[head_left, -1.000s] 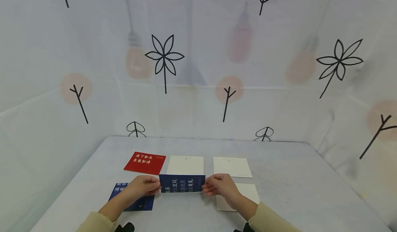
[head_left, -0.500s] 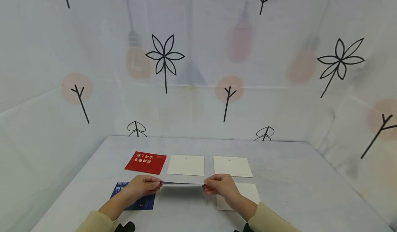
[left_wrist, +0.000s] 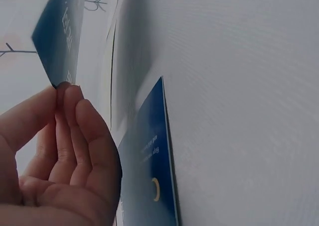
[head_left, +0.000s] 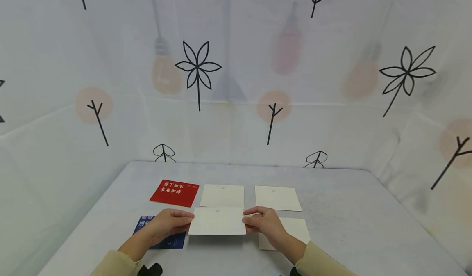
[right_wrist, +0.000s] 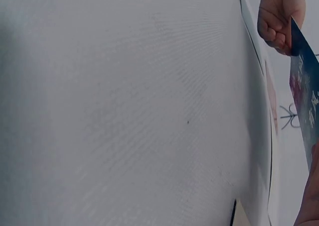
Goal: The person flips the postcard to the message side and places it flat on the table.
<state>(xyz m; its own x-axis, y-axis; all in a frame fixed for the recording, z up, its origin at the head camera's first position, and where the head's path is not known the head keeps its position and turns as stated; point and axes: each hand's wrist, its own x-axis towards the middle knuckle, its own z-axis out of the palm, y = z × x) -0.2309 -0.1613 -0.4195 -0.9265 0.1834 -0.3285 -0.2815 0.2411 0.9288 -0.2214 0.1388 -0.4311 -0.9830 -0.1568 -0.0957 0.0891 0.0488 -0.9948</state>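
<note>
A card (head_left: 217,222) is stretched between my two hands above the table, its cream back turned up in the head view. My left hand (head_left: 167,222) pinches its left edge between thumb and fingers, and my right hand (head_left: 264,224) pinches the right edge. From below, the left wrist view shows the card's dark blue printed face (left_wrist: 60,37) with white characters. Under my left forearm lies a blue card (head_left: 169,241) with a small yellow moon. A cream card (head_left: 295,229) lies partly hidden beneath my right hand.
Along the back of the white table (head_left: 339,226) lie a red card (head_left: 175,193) with white characters and two cream cards, one in the middle (head_left: 222,195) and one to the right (head_left: 278,198). A patterned cloth (head_left: 236,132) hangs behind the table.
The held card has turned over between my hands: its blue printed face showed first, then only its thin edge, and now its cream back. Both hands stay in nearly the same place.
</note>
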